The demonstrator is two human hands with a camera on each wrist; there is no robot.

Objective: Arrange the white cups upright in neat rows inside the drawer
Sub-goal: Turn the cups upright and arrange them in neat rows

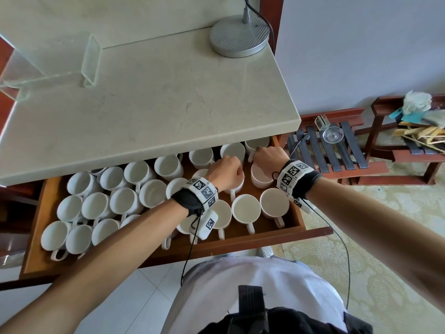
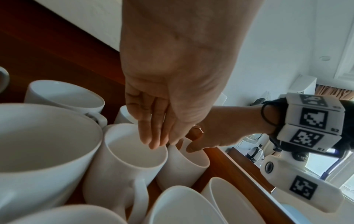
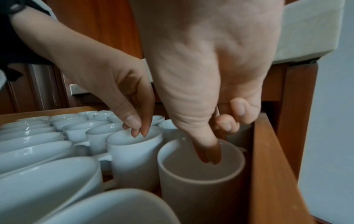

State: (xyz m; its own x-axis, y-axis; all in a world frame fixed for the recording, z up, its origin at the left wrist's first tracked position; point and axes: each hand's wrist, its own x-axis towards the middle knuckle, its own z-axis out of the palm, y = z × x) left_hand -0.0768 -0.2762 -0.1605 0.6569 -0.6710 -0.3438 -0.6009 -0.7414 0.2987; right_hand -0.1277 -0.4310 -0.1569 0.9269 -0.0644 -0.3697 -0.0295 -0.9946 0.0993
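— While both hands hang over the right end of the drawer, how do the white cups stand?
— Upright, mouths up, axes vertical; front-row handles point toward the person.
— And the hands?
— Left hand: nearly straight fingertips on the rim of one cup. Right hand: two fingers inside the neighbouring cup by the right wall. Whether either pinches, I cannot tell.

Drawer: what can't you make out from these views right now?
Head view: back-row cups half hidden under the countertop; middle cups covered by the left forearm; grips of left hand and right hand hidden by their backs.
Right wrist: far cups too small to count.
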